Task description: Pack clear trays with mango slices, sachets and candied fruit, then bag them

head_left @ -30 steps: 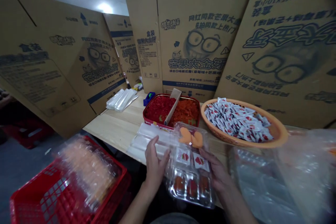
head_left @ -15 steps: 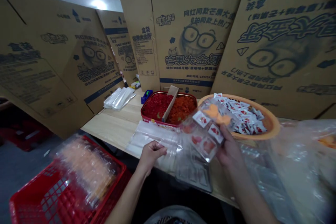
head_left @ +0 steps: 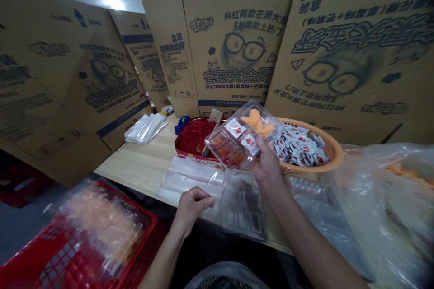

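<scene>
My right hand [head_left: 266, 165] grips a filled clear plastic tray [head_left: 239, 137] and holds it tilted above the table. The tray carries orange pieces at its far end, two small red-and-white sachets in the middle and red and orange fillings in its near compartments. My left hand [head_left: 191, 203] is closed in a pinch on the edge of a clear plastic bag [head_left: 190, 178] that lies on a flat stack at the table's front edge. An empty clear tray [head_left: 242, 210] lies on the table between my hands.
A red tin [head_left: 190, 137] with red and orange bits and a cardboard divider stands behind. An orange basket [head_left: 330, 149] holds several sachets. A red crate [head_left: 84, 244] of packed trays sits low left. Cardboard cartons [head_left: 237, 40] wall the table. Large plastic bags [head_left: 386, 207] lie right.
My right hand lifted the filled tray off the table, up and to the right, turning it. My left hand left the tray and closed on the plastic bag's edge.
</scene>
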Available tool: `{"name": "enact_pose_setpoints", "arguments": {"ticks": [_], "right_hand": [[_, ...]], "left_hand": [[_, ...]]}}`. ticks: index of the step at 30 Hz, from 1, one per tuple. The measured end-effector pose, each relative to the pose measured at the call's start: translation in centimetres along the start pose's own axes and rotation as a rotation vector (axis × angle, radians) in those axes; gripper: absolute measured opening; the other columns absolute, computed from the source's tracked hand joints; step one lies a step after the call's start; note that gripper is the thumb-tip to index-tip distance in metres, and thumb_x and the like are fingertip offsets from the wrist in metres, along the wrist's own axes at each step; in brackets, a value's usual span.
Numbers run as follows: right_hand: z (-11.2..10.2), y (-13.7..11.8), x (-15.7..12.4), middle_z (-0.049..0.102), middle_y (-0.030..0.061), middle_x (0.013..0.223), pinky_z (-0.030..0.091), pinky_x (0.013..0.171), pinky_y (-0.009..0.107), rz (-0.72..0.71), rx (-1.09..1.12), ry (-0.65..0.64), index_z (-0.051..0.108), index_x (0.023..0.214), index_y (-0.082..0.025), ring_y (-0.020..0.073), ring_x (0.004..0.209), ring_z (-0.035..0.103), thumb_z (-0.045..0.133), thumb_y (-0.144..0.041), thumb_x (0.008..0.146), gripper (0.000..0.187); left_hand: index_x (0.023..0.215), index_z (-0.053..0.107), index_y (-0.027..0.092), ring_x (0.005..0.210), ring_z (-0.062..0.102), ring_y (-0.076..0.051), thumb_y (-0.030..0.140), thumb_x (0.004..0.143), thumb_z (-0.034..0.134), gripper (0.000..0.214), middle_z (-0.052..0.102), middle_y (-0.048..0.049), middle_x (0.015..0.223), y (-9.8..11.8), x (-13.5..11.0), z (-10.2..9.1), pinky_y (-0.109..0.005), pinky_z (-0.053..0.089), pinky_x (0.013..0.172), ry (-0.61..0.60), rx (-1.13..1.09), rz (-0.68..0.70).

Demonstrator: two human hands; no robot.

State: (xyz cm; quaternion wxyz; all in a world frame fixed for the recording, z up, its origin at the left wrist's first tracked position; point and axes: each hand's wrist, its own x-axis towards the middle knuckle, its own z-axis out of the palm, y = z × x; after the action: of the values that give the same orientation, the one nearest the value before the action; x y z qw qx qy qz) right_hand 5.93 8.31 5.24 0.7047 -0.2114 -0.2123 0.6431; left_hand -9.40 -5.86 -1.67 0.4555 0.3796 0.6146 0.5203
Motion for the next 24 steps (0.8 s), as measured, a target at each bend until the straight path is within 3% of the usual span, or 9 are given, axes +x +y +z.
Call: {"name": "enact_pose_setpoints", "arguments": {"ticks": [13,18,24], "right_hand": [[-0.4,-0.8,-1.5,0.068,-0.0057,0.082,0.052,0.074,0.028,-0.041,-0.021,-0.035,0.059,0.084,-0.022,0.0112,0.076,0.063,0.071,-0.02,0.062,0.025],[-1.5,-1.2,-2.0,0.069,-0.0045,0.086,0.053,0.072,0.028,0.066,-0.059,-0.062,0.061,0.086,-0.023,0.0124,0.077,0.064,0.071,-0.021,0.062,0.027],[-2.7,-1.7,-2.4,0.071,-0.0039,0.08,0.053,0.066,0.023,0.182,-0.112,-0.065,0.064,0.085,-0.021,0.0113,0.068,0.064,0.073,-0.015,0.058,0.028]], "left_hand": [[0.06,0.058,0.014,0.056,0.055,-0.01,0.036,0.055,0.076,0.029,0.062,0.0005,0.057,-0.2,-0.3,0.3,-0.022,0.041,0.059,0.012,-0.102,-0.04],[0.061,0.057,0.014,0.058,0.058,-0.01,0.037,0.058,0.074,0.029,0.063,0.0004,0.057,0.0,-0.6,0.1,-0.024,0.045,0.063,0.081,-0.205,-0.055],[0.063,0.059,0.013,0.058,0.058,-0.01,0.039,0.059,0.073,0.029,0.065,-0.0019,0.06,0.0,-1.0,0.0,-0.021,0.045,0.06,0.113,-0.178,-0.071]]}}
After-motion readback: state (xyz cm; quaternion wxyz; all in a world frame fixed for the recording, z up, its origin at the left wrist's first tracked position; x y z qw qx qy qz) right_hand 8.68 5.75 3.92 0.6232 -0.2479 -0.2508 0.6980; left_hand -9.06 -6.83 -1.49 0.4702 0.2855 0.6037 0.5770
